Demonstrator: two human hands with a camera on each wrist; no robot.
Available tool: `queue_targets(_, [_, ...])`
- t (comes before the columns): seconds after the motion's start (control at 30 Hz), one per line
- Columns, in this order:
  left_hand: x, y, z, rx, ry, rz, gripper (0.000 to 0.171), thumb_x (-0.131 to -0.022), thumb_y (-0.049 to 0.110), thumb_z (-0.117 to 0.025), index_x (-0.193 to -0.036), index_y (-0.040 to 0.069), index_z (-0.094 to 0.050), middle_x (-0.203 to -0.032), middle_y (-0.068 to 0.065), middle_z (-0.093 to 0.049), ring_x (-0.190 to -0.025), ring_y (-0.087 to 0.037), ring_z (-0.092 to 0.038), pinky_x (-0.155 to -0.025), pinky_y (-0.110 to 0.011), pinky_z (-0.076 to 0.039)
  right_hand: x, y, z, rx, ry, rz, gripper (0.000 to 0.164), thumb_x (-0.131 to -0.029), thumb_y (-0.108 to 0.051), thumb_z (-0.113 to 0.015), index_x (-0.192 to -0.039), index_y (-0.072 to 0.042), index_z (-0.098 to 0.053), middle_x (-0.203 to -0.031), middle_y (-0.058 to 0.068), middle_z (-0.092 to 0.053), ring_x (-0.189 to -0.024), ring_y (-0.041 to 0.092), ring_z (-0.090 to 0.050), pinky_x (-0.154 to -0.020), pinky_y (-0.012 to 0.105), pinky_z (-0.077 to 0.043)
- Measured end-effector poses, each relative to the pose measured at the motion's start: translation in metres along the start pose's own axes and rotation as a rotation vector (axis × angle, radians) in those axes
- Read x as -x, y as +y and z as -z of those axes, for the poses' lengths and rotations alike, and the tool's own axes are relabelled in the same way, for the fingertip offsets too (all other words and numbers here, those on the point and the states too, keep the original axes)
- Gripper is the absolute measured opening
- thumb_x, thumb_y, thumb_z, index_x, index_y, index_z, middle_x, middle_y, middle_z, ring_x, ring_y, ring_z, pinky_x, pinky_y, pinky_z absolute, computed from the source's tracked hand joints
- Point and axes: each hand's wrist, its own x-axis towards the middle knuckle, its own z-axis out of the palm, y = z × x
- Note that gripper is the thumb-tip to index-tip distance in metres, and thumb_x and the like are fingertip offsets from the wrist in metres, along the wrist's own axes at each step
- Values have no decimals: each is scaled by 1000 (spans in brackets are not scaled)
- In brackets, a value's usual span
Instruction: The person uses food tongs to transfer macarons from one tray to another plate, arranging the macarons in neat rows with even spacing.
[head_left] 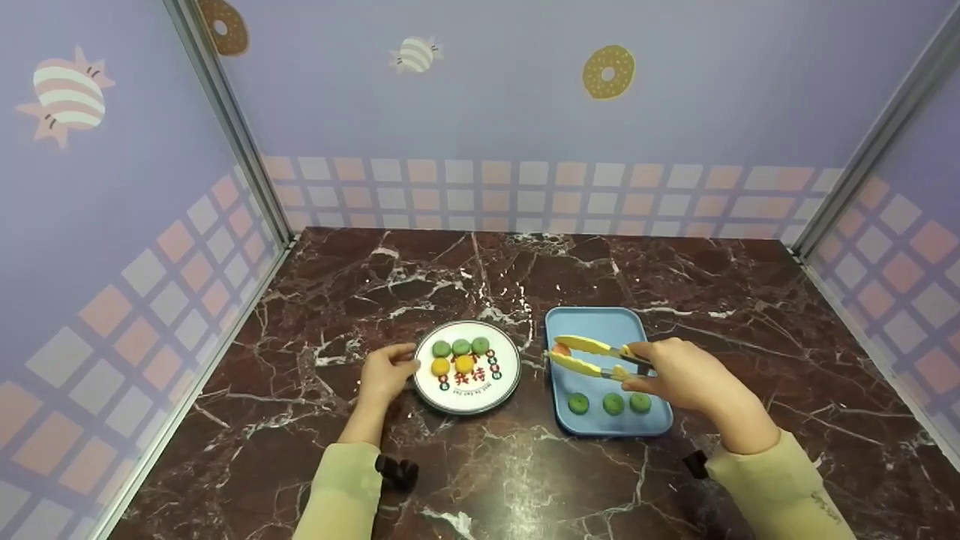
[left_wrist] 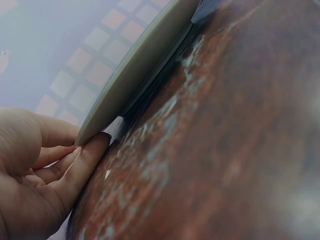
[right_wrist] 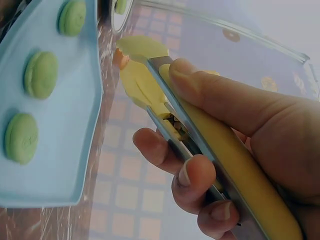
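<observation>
My left hand (head_left: 384, 377) pinches the left rim of a white round plate (head_left: 499, 382); in the left wrist view, thumb and fingers (left_wrist: 82, 160) meet at the plate's edge (left_wrist: 135, 65). Three green macarons (head_left: 460, 347) sit in a row on the plate, with two yellow round pieces (head_left: 465, 364) below them. Over the blue tray (head_left: 600, 322), my right hand (head_left: 686, 371) grips a pair of tongs (head_left: 585, 367) with yellow tips. Between those tips shows a small orange round piece (right_wrist: 120, 59), partly hidden. Three green macarons (head_left: 613, 403) lie along the tray's near side.
Plate and tray stand side by side on a dark red marbled tabletop (head_left: 465, 277). Lilac wall panels (head_left: 510, 97) with pink and white squares enclose the back and both sides. Strips of dark marble surround the tray and plate.
</observation>
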Motion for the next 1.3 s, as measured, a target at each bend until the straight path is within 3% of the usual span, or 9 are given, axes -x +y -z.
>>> queue_targets(0.33, [-1, -1, -1, 30, 1, 10, 35, -89, 3, -72, -123, -6, -71, -114, -28, -73, -97, -33, -73, -65, -26, -60, -16, -19, -3, -1, 29, 105, 27, -87, -31, -82, -104, -12, -71, -81, -1, -71, -62, 10, -57, -56, 32, -45])
queue_targets(0.53, [-1, 0, -2, 55, -9, 22, 36, -88, 1, -71, -123, -7, -70, -113, -29, -73, -94, -30, -74, -66, -29, -63, -28, -31, -6, 2, 25, 137, 33, -89, -33, -80, -112, -11, -72, -88, 2, -74, -71, 17, -66, -62, 38, -53])
queue_targets(0.9, [0, -1, -2, 42, -10, 35, 36, -89, 2, -71, -124, -7, -70, -115, -28, -73, -97, -31, -74, -67, -29, -64, -50, -46, -17, -20, -11, 173, 34, -90, -35, -79, -111, -10, -71, -93, 7, -75, -71, 16, -65, -63, 36, -53])
queue_targets(1.3, [1, 1, -1, 52, -25, 48, 38, -90, 2, -71, -126, -6, -69, -119, -29, -71, -99, -32, -73, -66, -30, -64, -67, -59, -31, -18, -34, 180, 30, -89, -34, -80, -104, -10, -70, -77, -1, -64, -62, 12, -48, -58, 34, -41])
